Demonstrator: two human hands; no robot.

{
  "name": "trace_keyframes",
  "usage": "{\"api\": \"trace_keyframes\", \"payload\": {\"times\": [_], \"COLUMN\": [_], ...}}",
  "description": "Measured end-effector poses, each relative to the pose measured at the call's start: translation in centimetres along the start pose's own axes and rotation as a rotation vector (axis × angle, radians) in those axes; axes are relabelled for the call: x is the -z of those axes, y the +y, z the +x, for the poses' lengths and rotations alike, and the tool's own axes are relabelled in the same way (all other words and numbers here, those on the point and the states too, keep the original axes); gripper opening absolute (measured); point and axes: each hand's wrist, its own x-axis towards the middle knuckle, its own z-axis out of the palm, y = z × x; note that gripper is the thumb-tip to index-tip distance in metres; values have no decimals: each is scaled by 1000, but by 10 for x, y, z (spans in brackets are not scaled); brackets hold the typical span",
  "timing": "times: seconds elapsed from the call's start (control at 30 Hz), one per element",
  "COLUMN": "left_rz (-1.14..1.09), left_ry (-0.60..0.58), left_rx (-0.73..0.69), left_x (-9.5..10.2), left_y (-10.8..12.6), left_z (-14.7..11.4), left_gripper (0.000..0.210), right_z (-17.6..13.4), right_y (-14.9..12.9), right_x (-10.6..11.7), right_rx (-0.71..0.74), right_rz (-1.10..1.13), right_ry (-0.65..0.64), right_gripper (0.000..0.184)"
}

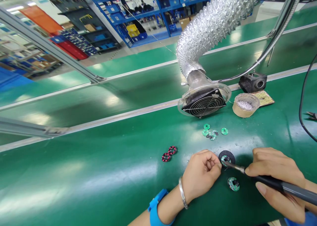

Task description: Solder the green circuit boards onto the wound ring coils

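My right hand point(278, 179) is closed around a soldering iron point(271, 182), whose tip reaches left onto a small round green circuit board point(225, 159). That board lies on a black disc point(230, 153) on the green table. My left hand point(203, 171) is closed, thumb and forefinger pinched at the disc's left edge; what is between the fingertips is too small to make out. Just below the disc lies another round board point(233, 184) with a black part on it. Several small green boards point(210, 133) are scattered farther back. Two black-and-red rings point(169, 154) lie left of my left hand.
A fume extractor fan point(204, 104) on a silver flexible duct point(210, 28) hangs over the table's back. To its right are a round tub of metal shavings point(245, 105) and a black iron holder point(253, 83). A black cable point(300, 110) and pliers point(311, 115) lie at far right.
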Motion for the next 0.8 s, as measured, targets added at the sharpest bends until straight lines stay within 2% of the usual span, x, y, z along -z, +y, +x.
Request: {"api": "trace_keyframes", "payload": {"times": [0.63,0.8], "left_rz": [2,9], "left_ry": [13,9], "left_rx": [-14,-7], "left_x": [-1,-1], "left_y": [0,0], "left_z": [0,-1], "left_gripper": [10,10], "right_z": [-3,1], "right_y": [2,-1], "right_x": [2,1], "right_rx": [-2,-13], "right_rz": [2,-14], "right_ry": [-56,-5], "right_gripper": [26,26]}}
